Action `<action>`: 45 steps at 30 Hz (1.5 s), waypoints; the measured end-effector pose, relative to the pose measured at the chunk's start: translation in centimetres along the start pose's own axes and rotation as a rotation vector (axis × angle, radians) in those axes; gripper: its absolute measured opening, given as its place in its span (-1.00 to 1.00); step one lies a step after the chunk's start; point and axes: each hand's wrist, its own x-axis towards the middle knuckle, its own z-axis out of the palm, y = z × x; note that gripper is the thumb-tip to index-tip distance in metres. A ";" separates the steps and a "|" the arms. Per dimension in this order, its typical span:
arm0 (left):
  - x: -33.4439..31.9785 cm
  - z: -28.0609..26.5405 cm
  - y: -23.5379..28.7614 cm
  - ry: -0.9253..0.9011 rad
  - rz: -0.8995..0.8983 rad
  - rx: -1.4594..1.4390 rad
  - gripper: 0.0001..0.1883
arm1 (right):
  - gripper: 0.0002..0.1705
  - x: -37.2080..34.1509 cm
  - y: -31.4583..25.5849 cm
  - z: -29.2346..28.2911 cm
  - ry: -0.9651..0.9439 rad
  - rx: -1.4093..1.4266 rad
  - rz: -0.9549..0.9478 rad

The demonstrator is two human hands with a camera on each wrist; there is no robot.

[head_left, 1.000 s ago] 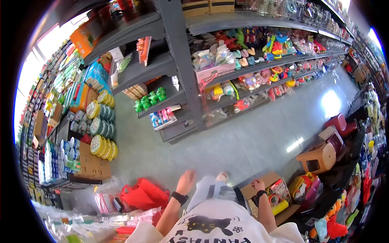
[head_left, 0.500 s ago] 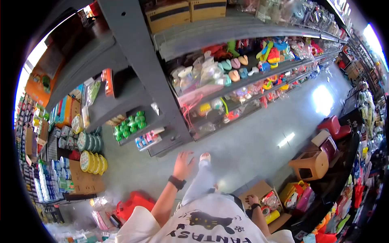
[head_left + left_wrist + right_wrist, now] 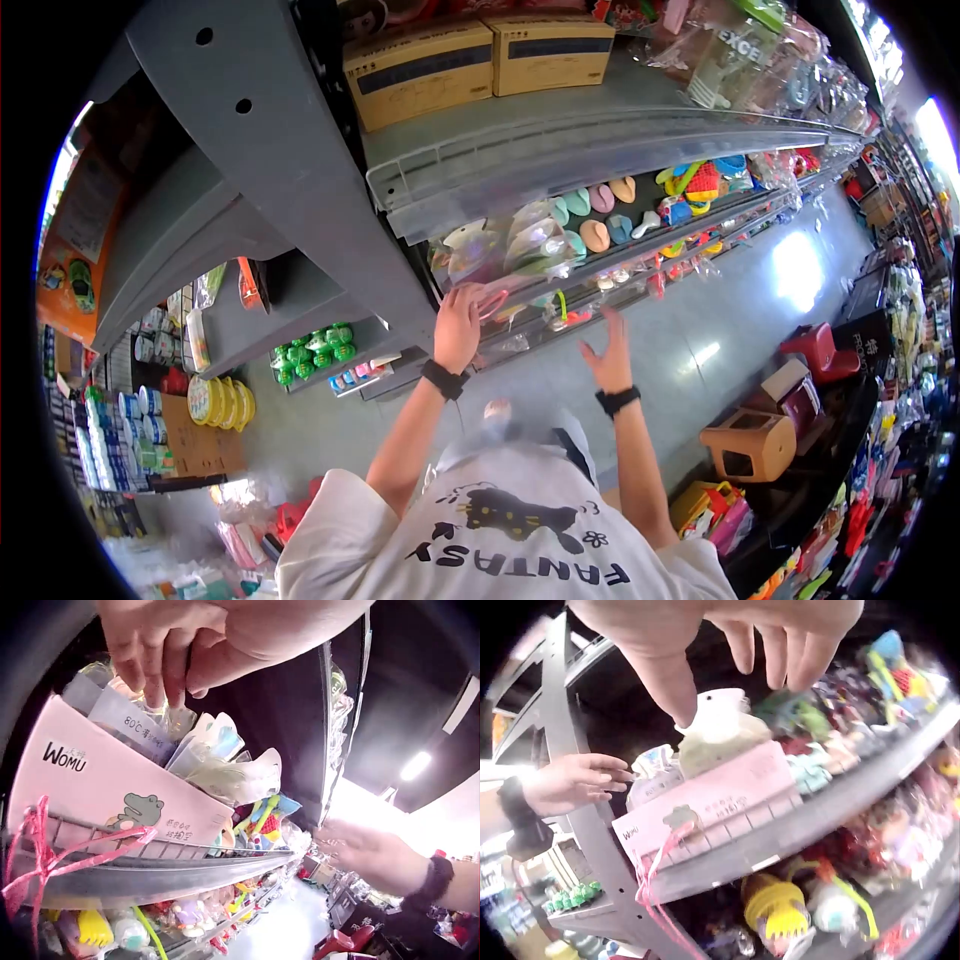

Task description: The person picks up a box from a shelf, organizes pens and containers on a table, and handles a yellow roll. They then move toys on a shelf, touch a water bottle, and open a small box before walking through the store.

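Note:
My left hand (image 3: 458, 330) reaches to the shelf beside the grey upright, its fingers bent loosely down over clear-wrapped packages (image 3: 139, 724) in the left wrist view. These stand in a pink display box (image 3: 127, 780) marked WOMU, with a green crocodile on its front. My right hand (image 3: 608, 358) is raised in front of the shelves, thumb apart from the fingers and nothing held. In the right wrist view it overlaps a white animal-shaped item (image 3: 721, 709) standing in the same box. A pink ribbon (image 3: 656, 870) hangs from the box's left end.
A thick grey upright (image 3: 270, 150) and a clear-fronted upper shelf (image 3: 600, 165) with cardboard boxes (image 3: 420, 70) frame the spot. Packaged toys (image 3: 776, 911) lie on the lower shelf. Right and behind stand a tan stool (image 3: 750, 445) and a maroon stool (image 3: 820, 352).
I have stepped closer to the shelves. My left hand has moved forward to the pink box; my right hand has left the carton on the floor and come up in front of the shelves.

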 end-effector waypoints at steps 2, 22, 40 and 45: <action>-0.6 0.3 -0.3 0.000 -0.008 -0.022 -0.74 | -0.28 5.2 -2.4 0.0 0.089 -0.068 -0.127; -4.1 1.3 -0.3 0.249 -0.278 0.034 -0.79 | -0.60 15.2 -2.2 1.7 -0.325 -0.011 -0.649; 2.4 -0.4 0.2 0.278 -0.251 0.122 -0.77 | -0.44 16.5 -6.4 4.6 -0.368 -0.077 -0.675; 3.5 -0.3 -0.3 0.355 -0.197 0.137 -0.85 | -0.64 18.4 -0.8 4.4 -0.310 -0.299 -0.787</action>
